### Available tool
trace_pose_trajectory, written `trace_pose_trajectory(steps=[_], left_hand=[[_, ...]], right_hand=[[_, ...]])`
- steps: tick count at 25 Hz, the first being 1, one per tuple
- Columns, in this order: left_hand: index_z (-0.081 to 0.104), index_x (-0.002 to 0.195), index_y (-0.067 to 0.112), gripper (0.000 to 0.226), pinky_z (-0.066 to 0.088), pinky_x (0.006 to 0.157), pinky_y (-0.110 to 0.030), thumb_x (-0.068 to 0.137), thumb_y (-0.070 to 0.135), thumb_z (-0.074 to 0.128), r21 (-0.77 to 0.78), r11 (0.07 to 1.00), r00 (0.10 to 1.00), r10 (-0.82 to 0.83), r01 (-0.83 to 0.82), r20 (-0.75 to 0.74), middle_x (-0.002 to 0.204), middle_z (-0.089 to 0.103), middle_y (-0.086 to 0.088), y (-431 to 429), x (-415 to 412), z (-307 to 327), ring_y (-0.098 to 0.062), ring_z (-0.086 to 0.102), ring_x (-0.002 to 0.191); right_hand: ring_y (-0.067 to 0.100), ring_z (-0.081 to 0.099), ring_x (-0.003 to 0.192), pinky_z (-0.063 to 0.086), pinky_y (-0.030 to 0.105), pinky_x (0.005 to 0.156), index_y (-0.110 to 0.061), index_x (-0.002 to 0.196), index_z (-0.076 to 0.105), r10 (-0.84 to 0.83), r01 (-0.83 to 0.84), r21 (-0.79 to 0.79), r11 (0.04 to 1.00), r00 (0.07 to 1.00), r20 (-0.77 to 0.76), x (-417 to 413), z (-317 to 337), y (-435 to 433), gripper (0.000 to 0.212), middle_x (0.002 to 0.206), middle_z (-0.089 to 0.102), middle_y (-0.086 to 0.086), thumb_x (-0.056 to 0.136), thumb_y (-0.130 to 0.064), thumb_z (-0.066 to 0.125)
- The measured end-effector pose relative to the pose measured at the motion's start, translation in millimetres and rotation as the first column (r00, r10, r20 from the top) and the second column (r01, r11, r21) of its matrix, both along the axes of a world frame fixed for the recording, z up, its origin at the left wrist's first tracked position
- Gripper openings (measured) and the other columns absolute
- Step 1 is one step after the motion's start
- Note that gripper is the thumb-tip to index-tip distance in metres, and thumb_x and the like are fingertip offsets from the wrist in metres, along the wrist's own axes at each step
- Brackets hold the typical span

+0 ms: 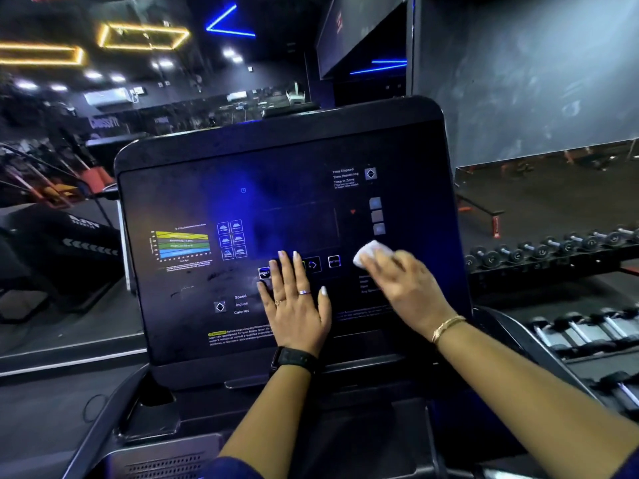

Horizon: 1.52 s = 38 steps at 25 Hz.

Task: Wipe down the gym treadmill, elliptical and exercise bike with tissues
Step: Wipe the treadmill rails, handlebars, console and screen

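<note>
A dark treadmill console panel (193,202) fills the middle of the view, with a coloured chart at its left and small buttons near its centre. My left hand (294,302) lies flat on the lower middle of the panel, fingers straight and spread. My right hand (397,285) presses a white tissue (371,252) against the right side of the panel; the tissue shows past my fingertips and the rest is hidden under the hand.
A rack of dumbbells (553,247) runs along the right, with more dumbbells (581,333) lower down. Another black machine (69,243) stands to the left. A mirror wall behind the console reflects ceiling lights.
</note>
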<state>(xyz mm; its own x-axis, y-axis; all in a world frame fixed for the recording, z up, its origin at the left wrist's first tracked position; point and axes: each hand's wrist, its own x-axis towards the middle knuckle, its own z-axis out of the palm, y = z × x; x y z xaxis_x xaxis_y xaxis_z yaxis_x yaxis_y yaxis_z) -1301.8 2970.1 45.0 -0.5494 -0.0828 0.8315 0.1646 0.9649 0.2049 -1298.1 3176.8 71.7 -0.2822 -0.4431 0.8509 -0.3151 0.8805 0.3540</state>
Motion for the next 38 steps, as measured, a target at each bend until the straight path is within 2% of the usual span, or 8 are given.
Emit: trace_pose_trajectory(steps=[4,10,14,21,24,29,34,38], left_hand=[[0.016,0.154,0.010,0.073,-0.001,0.119,-0.049,0.092,0.045,0.032,-0.057,0.997,0.999,-0.051,0.052,0.020,0.161,0.015,-0.011,26,4,-3,-0.018,-0.008,0.151],[0.017,0.154,0.009,0.073,-0.002,0.120,-0.048,0.092,0.046,0.033,-0.106,0.991,0.996,-0.082,0.084,0.029,0.161,0.018,-0.012,51,5,-8,-0.020,-0.004,0.151],[0.018,0.154,0.010,0.074,0.001,0.120,-0.048,0.091,0.046,0.034,-0.119,0.988,0.995,-0.092,0.095,0.034,0.162,0.016,-0.011,57,5,-8,-0.019,-0.003,0.151],[0.024,0.153,0.012,0.070,0.002,0.121,-0.045,0.091,0.042,0.038,-0.203,0.972,0.993,-0.119,0.117,0.000,0.160,0.020,-0.008,56,7,-19,-0.017,0.002,0.151],[0.022,0.154,0.013,0.067,0.003,0.122,-0.045,0.093,0.039,0.035,-0.187,0.974,0.992,-0.125,0.125,0.014,0.161,0.020,-0.007,55,8,-18,-0.017,0.004,0.151],[0.022,0.153,0.014,0.062,0.004,0.121,-0.045,0.097,0.038,0.030,-0.192,0.974,0.992,-0.126,0.123,-0.004,0.160,0.022,-0.008,56,10,-22,-0.017,0.003,0.151],[0.023,0.153,0.013,0.061,0.004,0.121,-0.045,0.098,0.037,0.030,-0.206,0.972,0.991,-0.127,0.118,-0.033,0.160,0.023,-0.008,56,10,-24,-0.017,0.005,0.151],[0.022,0.154,0.013,0.061,0.004,0.122,-0.045,0.098,0.037,0.029,-0.195,0.973,0.992,-0.127,0.123,-0.008,0.160,0.020,-0.007,56,10,-23,-0.018,0.006,0.151]], right_hand=[[0.027,0.038,0.085,0.055,0.037,0.066,-0.006,0.136,0.043,-0.075,0.084,-0.205,0.975,0.996,0.052,-4,17,12,0.060,0.130,0.040,0.007,0.078,0.011,0.046],[0.022,0.040,0.084,0.056,0.033,0.070,-0.013,0.133,0.046,-0.034,0.035,-0.048,0.998,0.999,0.020,9,-7,33,0.042,0.129,0.043,0.002,0.096,0.002,0.035],[0.027,0.036,0.089,0.056,0.042,0.072,-0.007,0.138,0.050,-0.154,0.195,-0.330,0.923,0.977,0.147,-3,27,63,0.083,0.137,0.036,0.005,0.061,0.024,0.064],[0.025,0.040,0.091,0.056,0.038,0.078,-0.006,0.138,0.044,-0.107,0.127,-0.129,0.983,0.983,0.151,20,-23,68,0.087,0.133,0.040,0.006,0.060,0.023,0.071],[0.026,0.040,0.091,0.055,0.042,0.077,-0.006,0.136,0.046,-0.100,0.134,-0.200,0.971,0.980,0.172,8,10,78,0.092,0.132,0.042,0.006,0.054,0.022,0.076],[0.025,0.043,0.093,0.053,0.039,0.082,-0.002,0.136,0.052,-0.066,0.128,-0.356,0.926,0.982,0.179,21,-36,67,0.075,0.139,0.044,0.006,0.067,0.026,0.055],[0.021,0.046,0.096,0.055,0.036,0.081,-0.009,0.132,0.046,0.060,-0.057,-0.025,0.998,0.991,0.122,28,-31,50,0.049,0.126,0.045,0.003,0.085,0.001,0.052],[0.027,0.039,0.093,0.057,0.043,0.072,-0.008,0.132,0.054,-0.012,0.068,-0.305,0.950,0.983,0.183,10,15,67,0.085,0.128,0.041,0.005,0.055,0.021,0.075]])
